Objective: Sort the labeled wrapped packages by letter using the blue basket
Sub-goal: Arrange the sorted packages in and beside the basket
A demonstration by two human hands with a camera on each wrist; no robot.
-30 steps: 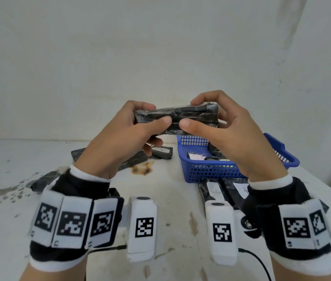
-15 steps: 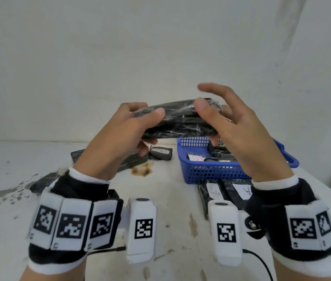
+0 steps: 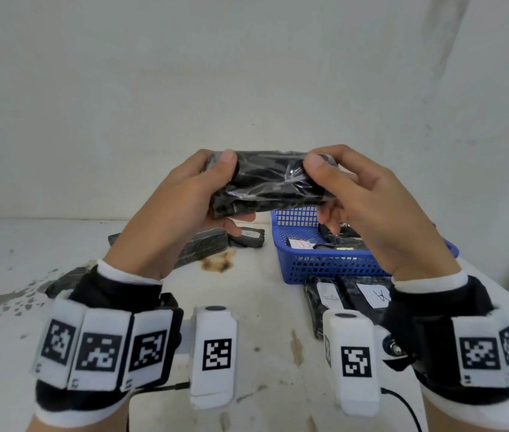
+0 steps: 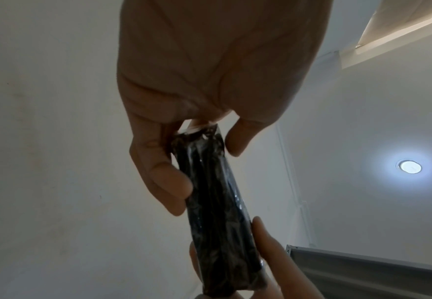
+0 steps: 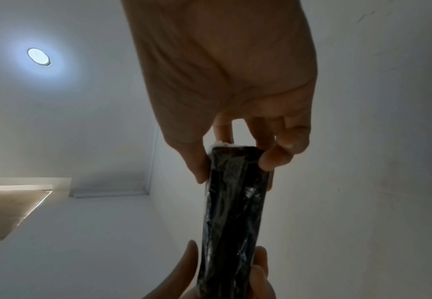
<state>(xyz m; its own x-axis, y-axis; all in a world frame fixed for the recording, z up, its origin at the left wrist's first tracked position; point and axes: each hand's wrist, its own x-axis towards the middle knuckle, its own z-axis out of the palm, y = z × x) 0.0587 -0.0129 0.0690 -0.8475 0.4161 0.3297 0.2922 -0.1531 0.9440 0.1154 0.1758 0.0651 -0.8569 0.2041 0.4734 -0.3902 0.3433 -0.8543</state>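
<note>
Both thumbs press the near face of the black wrapped package, the left hand and right hand gripping its ends, held level above the blue basket. Labeled packages lie just in front of the basket.

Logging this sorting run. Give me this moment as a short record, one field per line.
held item: black wrapped package, held level above the table, no label showing
left hand: grips the package's left end
right hand: grips its right end
blue basket: on the table, holds labeled packages
near basket: two labeled packages lying in front of it
</note>
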